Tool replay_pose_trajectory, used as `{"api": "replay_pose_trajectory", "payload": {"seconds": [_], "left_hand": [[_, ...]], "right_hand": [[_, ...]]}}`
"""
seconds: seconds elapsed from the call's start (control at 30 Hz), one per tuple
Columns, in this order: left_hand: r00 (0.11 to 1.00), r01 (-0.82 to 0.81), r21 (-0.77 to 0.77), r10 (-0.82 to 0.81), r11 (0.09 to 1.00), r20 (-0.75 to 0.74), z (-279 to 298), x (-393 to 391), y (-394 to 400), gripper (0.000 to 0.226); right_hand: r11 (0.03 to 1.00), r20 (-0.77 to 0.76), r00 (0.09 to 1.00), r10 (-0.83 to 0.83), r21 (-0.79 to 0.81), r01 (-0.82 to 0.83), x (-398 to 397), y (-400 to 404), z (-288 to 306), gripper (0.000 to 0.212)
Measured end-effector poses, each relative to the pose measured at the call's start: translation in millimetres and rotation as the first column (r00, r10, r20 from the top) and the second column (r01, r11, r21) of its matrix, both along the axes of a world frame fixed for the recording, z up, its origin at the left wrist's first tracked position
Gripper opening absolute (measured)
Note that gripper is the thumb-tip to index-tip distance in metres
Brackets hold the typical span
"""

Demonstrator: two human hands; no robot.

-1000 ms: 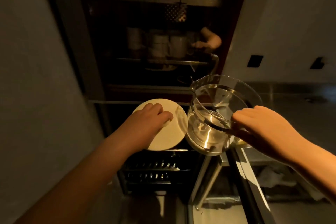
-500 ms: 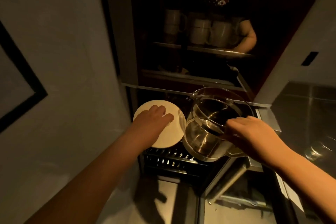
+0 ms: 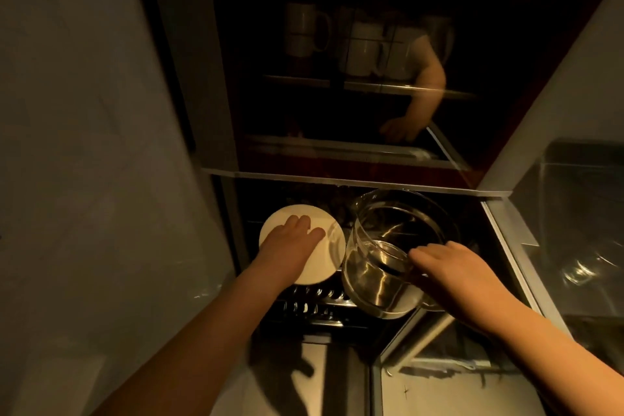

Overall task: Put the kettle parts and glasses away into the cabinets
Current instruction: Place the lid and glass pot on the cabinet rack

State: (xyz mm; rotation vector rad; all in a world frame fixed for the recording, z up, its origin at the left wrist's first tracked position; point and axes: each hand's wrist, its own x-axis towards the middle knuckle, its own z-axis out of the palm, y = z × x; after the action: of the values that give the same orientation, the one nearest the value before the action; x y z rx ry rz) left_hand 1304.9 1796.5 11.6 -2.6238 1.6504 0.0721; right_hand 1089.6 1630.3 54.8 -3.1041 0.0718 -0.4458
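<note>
The left hand [image 3: 290, 243] is gripping a round cream-white lid [image 3: 324, 260] from above; just right, the right hand [image 3: 452, 273] is clasping a clear glass kettle jug [image 3: 381, 267], tilted.

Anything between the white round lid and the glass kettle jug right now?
Nothing in the head view: white round lid and glass kettle jug sit edge to edge above the dark rack.

Upper cabinet shelf [image 3: 371, 84]: white mugs [image 3: 363, 51] standing in a row, some stacked two high, one pair [image 3: 302, 32] at the shelf's left end. Steel tabletop [image 3: 574, 213] at right: a clear glass [image 3: 587, 272] near its front edge, blurred. Wire rack [image 3: 317, 309] low in the open cabinet; contents too dark to tell.
</note>
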Motion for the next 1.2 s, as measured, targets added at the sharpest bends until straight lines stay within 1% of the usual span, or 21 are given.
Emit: {"api": "replay_pose_trajectory", "payload": {"seconds": [0.1,0.23,0.33,0.43,0.53,0.63,0.8,0.93,1.0,1.07,1.13,1.2], "left_hand": [[1.0,0.016,0.005,-0.016,1.0,-0.021,-16,8,-10,0.067],[0.999,0.029,-0.003,-0.029,1.0,-0.024,-35,17,-23,0.066],[1.0,0.014,0.004,-0.014,1.0,-0.019,-45,21,-33,0.064],[1.0,0.001,0.021,-0.001,1.0,-0.014,-53,25,-40,0.065],[1.0,-0.019,0.019,0.02,1.0,-0.022,-60,28,-46,0.071],[0.999,-0.034,0.01,0.034,0.999,-0.001,-64,35,-51,0.071],[1.0,-0.022,0.034,0.022,0.999,-0.006,-72,44,-62,0.064],[0.999,-0.016,0.097,0.019,0.995,-0.026,-76,50,-68,0.079],[0.997,-0.028,0.129,0.037,0.991,-0.072,-76,53,-71,0.085],[0.992,-0.035,0.144,0.051,0.989,-0.114,-75,58,-76,0.082],[0.976,-0.067,0.143,0.095,0.987,-0.194,-72,63,-80,0.073],[0.912,-0.174,0.105,0.201,0.979,-0.358,-72,68,-81,0.051]], "right_hand": [[1.0,-0.011,1.0,-0.024,0.003,0.024,5,-2,-16,0.027],[0.998,-0.052,0.996,-0.065,-0.004,0.065,9,-2,-31,0.014],[0.996,-0.078,0.993,-0.083,-0.018,0.082,14,-3,-38,0.017],[0.995,-0.076,0.992,-0.099,-0.018,0.098,22,-6,-43,0.024],[0.994,-0.06,0.992,-0.11,-0.01,0.109,32,-7,-48,0.02],[0.991,-0.068,0.989,-0.133,0.013,0.134,39,-10,-56,0.03],[0.985,-0.066,0.983,-0.169,0.02,0.17,43,-9,-66,0.044],[0.985,-0.078,0.982,-0.171,0.013,0.172,45,-12,-71,0.045],[0.985,-0.072,0.983,-0.171,0.011,0.172,47,-13,-71,0.043],[0.986,-0.052,0.985,-0.165,0.021,0.166,49,-13,-70,0.042],[0.987,-0.036,0.987,-0.159,0.021,0.16,52,-15,-70,0.041],[0.987,-0.038,0.986,-0.162,0.013,0.162,54,-16,-70,0.04]]}}
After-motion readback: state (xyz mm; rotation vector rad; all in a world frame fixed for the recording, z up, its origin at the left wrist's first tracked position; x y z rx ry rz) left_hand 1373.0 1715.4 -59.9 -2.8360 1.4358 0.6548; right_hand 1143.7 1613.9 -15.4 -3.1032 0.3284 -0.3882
